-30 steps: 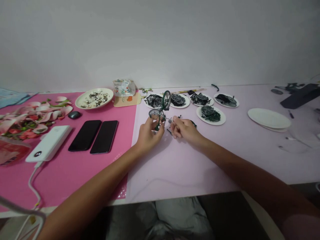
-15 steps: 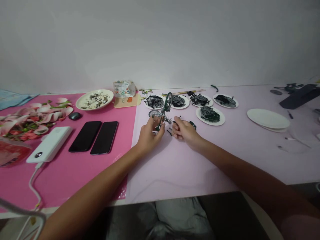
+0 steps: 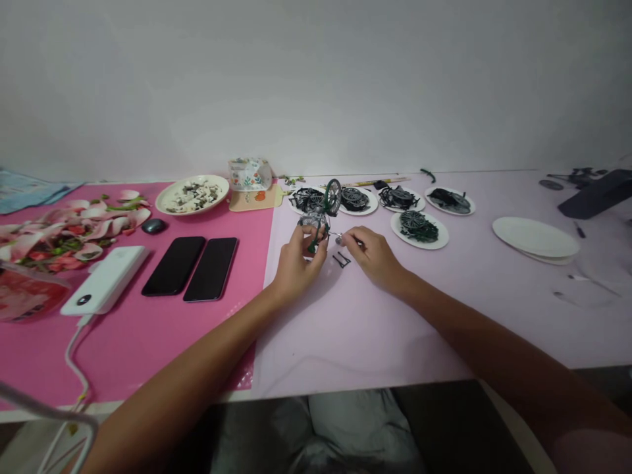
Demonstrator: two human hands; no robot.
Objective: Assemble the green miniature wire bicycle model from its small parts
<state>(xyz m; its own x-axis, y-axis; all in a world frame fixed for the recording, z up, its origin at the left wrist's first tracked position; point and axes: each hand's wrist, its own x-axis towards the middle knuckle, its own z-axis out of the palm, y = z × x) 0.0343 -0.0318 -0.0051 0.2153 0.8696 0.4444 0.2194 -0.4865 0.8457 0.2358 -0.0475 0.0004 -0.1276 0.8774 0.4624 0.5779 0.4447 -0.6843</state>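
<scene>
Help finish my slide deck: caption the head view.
Left fingers hold a model bicycle, right fingers beside it, plates of parts behind.

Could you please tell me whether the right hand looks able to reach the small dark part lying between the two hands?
Probably yes: the small dark part lies close beside the right hand, with nothing visible between them, though that hand seems occupied with a small silvery piece.

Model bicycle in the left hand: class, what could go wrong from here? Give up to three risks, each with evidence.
1. The left hand grips the model bicycle among thin parts; squeezing hard might bend one.
2. The right hand works closely beside a small silvery piece; a slip could knock it.
3. A small dark part lies loose beneath the hands and might get brushed away.
</scene>
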